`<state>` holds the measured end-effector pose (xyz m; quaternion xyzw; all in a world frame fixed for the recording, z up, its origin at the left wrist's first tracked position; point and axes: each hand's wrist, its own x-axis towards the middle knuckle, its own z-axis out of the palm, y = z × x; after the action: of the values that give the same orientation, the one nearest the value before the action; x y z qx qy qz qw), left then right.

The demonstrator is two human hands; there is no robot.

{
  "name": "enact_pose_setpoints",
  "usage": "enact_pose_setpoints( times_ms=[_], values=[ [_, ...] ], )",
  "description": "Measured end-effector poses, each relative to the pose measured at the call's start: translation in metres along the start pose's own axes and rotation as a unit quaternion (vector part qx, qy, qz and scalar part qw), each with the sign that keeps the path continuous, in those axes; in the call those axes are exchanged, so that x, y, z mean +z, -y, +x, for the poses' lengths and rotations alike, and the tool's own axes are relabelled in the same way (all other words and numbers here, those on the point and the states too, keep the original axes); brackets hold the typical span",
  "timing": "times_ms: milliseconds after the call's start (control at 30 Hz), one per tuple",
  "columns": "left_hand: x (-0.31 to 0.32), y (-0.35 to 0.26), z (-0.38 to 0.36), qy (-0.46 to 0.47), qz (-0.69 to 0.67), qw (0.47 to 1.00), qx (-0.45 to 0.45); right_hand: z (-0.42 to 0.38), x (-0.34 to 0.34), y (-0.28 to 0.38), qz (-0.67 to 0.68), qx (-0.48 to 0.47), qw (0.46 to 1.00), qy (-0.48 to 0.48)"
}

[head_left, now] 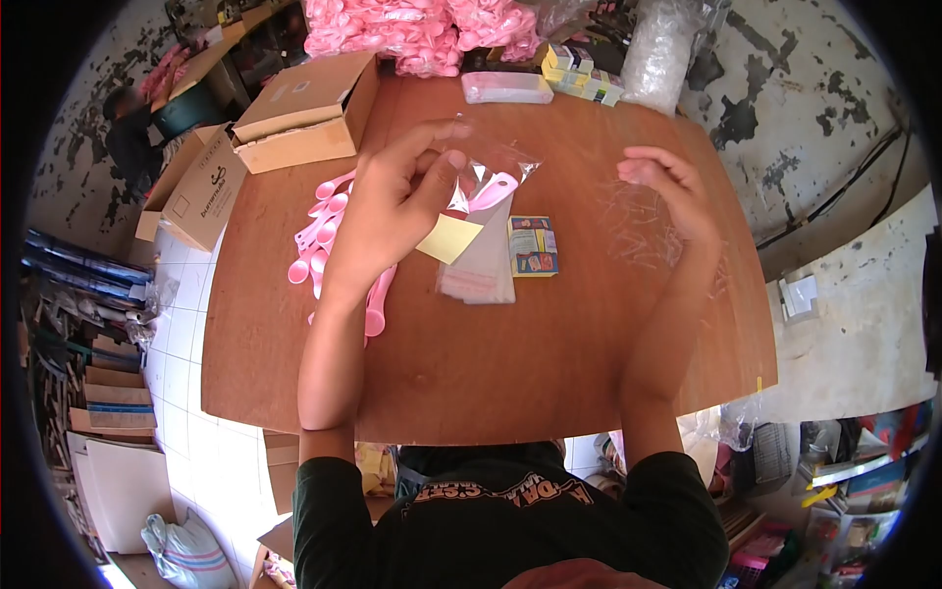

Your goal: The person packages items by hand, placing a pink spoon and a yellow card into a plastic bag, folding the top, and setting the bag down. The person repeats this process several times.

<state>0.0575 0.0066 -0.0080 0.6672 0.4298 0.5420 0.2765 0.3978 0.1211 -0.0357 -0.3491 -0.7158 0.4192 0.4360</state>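
Plywood bench [471,393] carries, nearest the person, a stack of clear sleeves [478,270] with a small printed box [534,245] just beside it and loose pink spoons [324,231] to the left. Above these, the left hand [392,211] pinches a thin clear bag [481,177] holding a pink spoon and a yellow card; it looks light, floppy and slippery, best gripped at its open edge. Apart from it, the right hand [667,196] hangs half-curled against crinkled film, its grip unclear, with cardboard boxes [294,113] beyond.
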Motion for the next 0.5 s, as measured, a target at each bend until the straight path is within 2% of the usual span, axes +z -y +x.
enact_pose_setpoints(
  times_ms=[33,100,133,267,333,367,433,500],
  values=[
    [0.001,0.001,0.000,0.005,-0.005,1.000,0.003,0.002,-0.004,-0.009,0.000,0.001,1.000,-0.001],
    [0.002,0.003,-0.001,0.008,-0.012,1.000,-0.001,0.006,-0.023,-0.044,-0.100,0.098,0.988,-0.062],
    [0.003,0.004,0.000,0.011,-0.019,1.000,-0.005,0.001,-0.029,-0.054,-0.408,0.173,0.894,-0.063],
    [0.004,0.001,-0.001,0.011,-0.027,1.000,-0.006,-0.009,-0.041,-0.031,-0.384,0.169,0.907,-0.014],
    [0.003,0.001,-0.001,0.015,0.004,1.000,-0.004,-0.016,-0.022,0.009,-0.257,0.040,0.959,-0.116],
    [0.004,0.002,0.000,0.017,0.003,1.000,-0.005,-0.016,-0.018,0.020,-0.257,0.042,0.958,-0.116],
    [0.006,0.004,0.000,0.021,-0.006,1.000,-0.009,-0.018,-0.011,0.035,-0.071,-0.013,0.988,-0.137],
    [0.006,0.006,0.000,0.017,-0.005,1.000,0.002,-0.024,-0.009,0.045,-0.044,-0.040,0.991,-0.122]
  ],
)
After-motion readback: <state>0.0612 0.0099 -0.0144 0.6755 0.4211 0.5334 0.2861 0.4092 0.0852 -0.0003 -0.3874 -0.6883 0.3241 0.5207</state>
